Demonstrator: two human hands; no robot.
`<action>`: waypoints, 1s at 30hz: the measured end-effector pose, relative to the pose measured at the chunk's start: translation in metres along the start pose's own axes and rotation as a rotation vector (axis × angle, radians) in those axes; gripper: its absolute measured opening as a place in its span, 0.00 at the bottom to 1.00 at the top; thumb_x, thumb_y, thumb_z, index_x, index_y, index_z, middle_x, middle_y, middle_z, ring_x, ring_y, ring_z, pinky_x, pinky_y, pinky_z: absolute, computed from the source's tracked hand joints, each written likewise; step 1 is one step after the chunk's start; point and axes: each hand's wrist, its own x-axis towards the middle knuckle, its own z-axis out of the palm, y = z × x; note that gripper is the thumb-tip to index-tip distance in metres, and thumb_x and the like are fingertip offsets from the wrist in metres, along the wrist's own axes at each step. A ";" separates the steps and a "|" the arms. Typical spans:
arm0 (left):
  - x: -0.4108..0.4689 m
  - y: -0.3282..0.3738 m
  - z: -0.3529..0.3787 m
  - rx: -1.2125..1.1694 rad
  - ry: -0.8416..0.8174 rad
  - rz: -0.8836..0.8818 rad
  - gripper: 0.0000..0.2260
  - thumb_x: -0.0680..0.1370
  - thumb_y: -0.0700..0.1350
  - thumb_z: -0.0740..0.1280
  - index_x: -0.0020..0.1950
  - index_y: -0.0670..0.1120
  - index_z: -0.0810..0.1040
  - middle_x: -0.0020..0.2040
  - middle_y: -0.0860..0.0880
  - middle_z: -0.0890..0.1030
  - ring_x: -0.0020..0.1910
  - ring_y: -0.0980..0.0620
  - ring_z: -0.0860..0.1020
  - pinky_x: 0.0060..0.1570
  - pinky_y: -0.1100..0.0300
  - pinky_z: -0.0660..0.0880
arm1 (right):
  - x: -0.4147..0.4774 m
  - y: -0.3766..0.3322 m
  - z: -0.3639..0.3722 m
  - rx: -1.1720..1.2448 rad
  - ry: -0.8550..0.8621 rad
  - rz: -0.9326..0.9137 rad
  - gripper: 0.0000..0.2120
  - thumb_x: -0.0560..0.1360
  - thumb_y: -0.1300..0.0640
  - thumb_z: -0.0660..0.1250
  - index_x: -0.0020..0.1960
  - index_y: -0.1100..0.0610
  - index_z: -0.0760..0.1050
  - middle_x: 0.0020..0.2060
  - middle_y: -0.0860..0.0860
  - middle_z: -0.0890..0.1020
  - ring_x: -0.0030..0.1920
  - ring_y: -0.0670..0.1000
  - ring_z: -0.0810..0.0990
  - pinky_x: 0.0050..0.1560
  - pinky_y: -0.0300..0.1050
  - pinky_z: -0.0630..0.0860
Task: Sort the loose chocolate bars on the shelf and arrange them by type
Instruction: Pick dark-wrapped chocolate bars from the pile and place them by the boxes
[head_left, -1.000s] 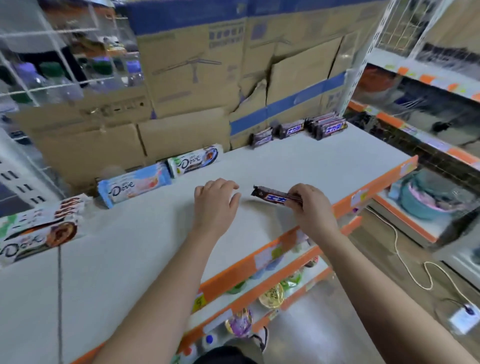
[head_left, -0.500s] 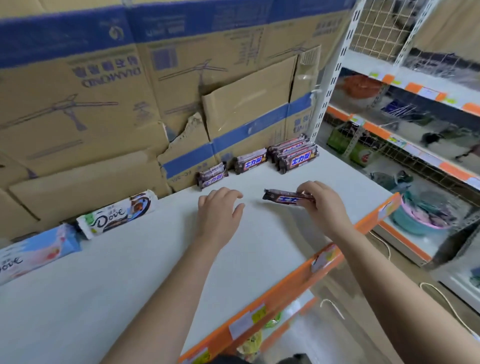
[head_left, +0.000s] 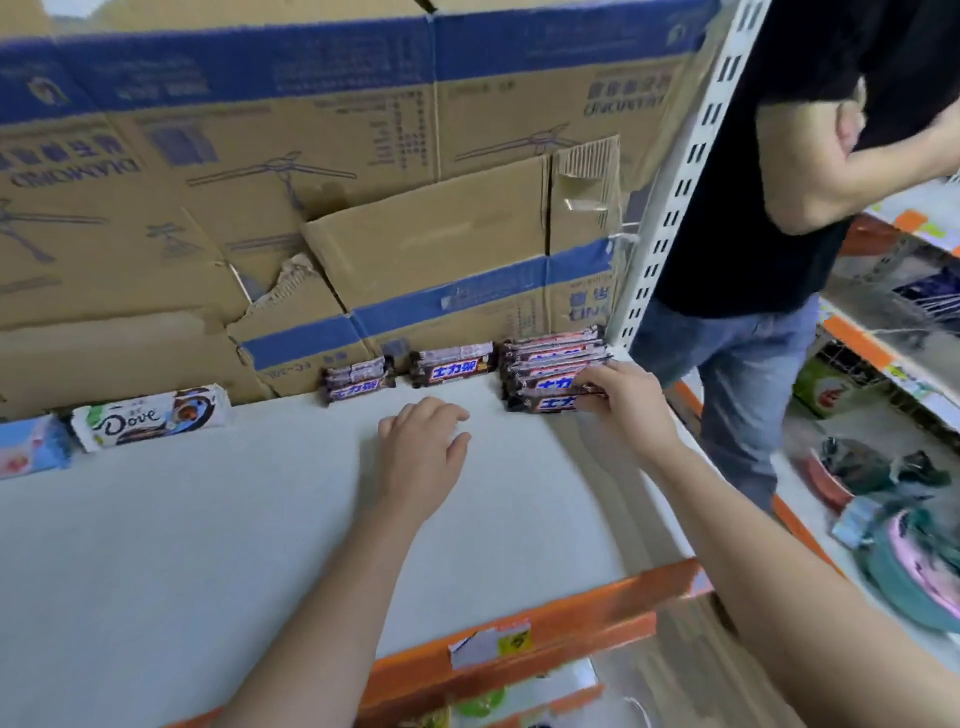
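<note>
Brown glossy wrap, blue-and-white lettering: that's the slim brown-wrapped chocolate bar (head_left: 550, 403), right at the front of the row of matching brown bars (head_left: 556, 358) in the back right corner of the pale grey shelf board (head_left: 208, 545). The right hand (head_left: 631, 397) has it by the right end, fingers curled round it. Whether the bar sits flat on the board or hangs a touch above it is hard to say from this angle. The left hand (head_left: 421, 457) rests on the shelf near the middle, fingers loosely spread, holding nothing.

How will it handle? Light and fairly stiff, I'd judge, but that shiny wrap looks slick and the crimped end flap is flimsy. A pinch across the body should be surer than one on the flap.

Now the print. The brown bars carry 士力架, and so do two smaller brown stacks (head_left: 452, 366) further left. The white-wrapped bar (head_left: 150, 415) says Dove in dark script. The tan cardboard boxes (head_left: 415, 234) behind, banded in blue, show DIAMOND upside down.
</note>
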 end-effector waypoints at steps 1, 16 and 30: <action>-0.002 0.004 0.002 0.009 0.009 -0.024 0.10 0.77 0.48 0.63 0.58 0.53 0.76 0.57 0.54 0.76 0.58 0.50 0.73 0.54 0.53 0.63 | 0.004 0.004 0.001 0.013 0.000 -0.022 0.10 0.63 0.56 0.68 0.45 0.55 0.80 0.39 0.53 0.81 0.41 0.60 0.78 0.41 0.51 0.76; -0.029 -0.003 -0.011 0.135 0.119 -0.250 0.10 0.77 0.49 0.63 0.58 0.53 0.76 0.56 0.54 0.78 0.56 0.50 0.76 0.54 0.52 0.69 | 0.011 -0.009 0.021 0.134 0.117 -0.126 0.11 0.64 0.59 0.63 0.45 0.55 0.77 0.41 0.50 0.78 0.45 0.56 0.72 0.45 0.49 0.68; -0.172 -0.098 -0.114 0.330 0.325 -0.628 0.11 0.77 0.52 0.63 0.55 0.50 0.78 0.52 0.50 0.79 0.52 0.45 0.77 0.50 0.52 0.69 | -0.027 -0.247 0.094 0.474 -0.316 -0.621 0.11 0.71 0.63 0.63 0.51 0.55 0.79 0.46 0.50 0.80 0.49 0.51 0.77 0.46 0.39 0.69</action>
